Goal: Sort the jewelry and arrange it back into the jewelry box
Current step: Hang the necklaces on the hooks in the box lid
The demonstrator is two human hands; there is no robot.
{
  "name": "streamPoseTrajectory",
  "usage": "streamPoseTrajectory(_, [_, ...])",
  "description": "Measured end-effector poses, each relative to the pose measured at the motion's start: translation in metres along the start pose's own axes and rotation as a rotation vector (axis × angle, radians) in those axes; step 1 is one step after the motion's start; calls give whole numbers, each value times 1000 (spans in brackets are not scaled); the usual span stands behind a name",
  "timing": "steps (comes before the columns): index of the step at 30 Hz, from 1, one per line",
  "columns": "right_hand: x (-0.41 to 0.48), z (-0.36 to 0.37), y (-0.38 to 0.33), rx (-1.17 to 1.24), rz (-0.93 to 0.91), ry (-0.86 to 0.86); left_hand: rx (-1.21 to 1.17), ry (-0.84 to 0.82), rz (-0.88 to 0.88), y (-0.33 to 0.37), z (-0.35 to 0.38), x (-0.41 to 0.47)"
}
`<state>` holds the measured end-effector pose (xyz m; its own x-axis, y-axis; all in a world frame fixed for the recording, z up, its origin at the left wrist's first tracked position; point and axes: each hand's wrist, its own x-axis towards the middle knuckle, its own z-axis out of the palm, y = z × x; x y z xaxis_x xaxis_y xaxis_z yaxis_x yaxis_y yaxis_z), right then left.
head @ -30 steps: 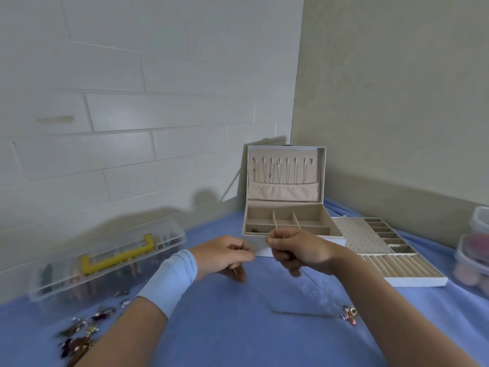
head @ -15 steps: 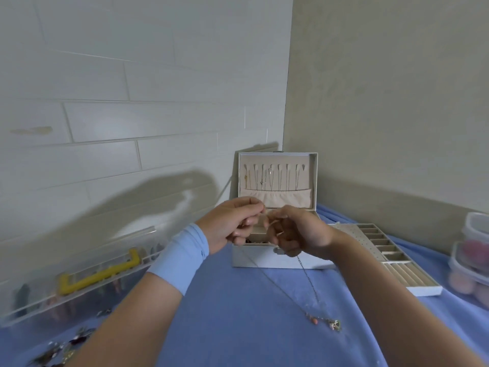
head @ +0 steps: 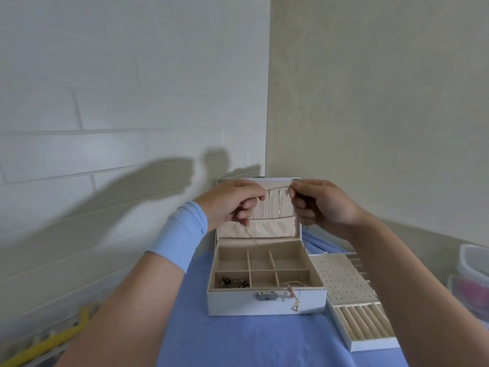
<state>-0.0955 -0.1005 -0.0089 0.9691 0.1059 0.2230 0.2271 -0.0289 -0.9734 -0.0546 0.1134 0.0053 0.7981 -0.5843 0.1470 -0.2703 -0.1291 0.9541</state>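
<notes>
Two pinches: left hand (head: 232, 203), right hand (head: 320, 205), necklace (head: 277, 188)

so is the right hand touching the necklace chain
Touching. The head view shows the right hand pinching the necklace chain, which stretches across to the left hand.

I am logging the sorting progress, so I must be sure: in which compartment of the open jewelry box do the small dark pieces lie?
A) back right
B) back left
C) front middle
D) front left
D: the small dark pieces lie in the front-left compartment of the jewelry box, the one nearest the person on the left side.
</notes>
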Motion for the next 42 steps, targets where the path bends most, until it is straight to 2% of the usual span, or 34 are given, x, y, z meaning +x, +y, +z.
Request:
streamPoseTrajectory(3, [19, -13, -3, -23, -22, 98, -2, 77, 54, 1, 2, 27])
streamPoseTrajectory(8, [46, -34, 4, -187, -52, 274, 175, 241, 78, -12, 6, 73])
streamPoseTrajectory(13, [75, -44, 34, -455, -77, 557, 336, 427, 88, -34, 16, 113])
streamPoseTrajectory(17, [92, -42, 61, -545, -123, 755, 477, 561, 44, -55, 27, 137])
streamPoseTrajectory(20, [101, -37, 76, -544, -150, 826, 536, 577, 15, -69, 34, 149])
streamPoseTrajectory(24, [110, -32, 90, -596, -166, 889, 482, 565, -46, -84, 38, 162])
streamPoseTrajectory(29, [114, -35, 100, -686, -177, 918, 469, 625, -71, -91, 43, 173])
streamPoseTrajectory(32, [108, -39, 103, -709, -92, 838, 446, 595, -83, -95, 46, 169])
streamPoseTrajectory(35, [99, -39, 106, -670, 69, 699, 447, 394, -116, -96, 47, 157])
streamPoseTrajectory(38, [93, -36, 106, -643, 153, 585, 258, 141, -133, -97, 50, 142])
streamPoseTrajectory(42, [88, -35, 95, -411, 195, 501, 132, 75, -96, -101, 49, 126])
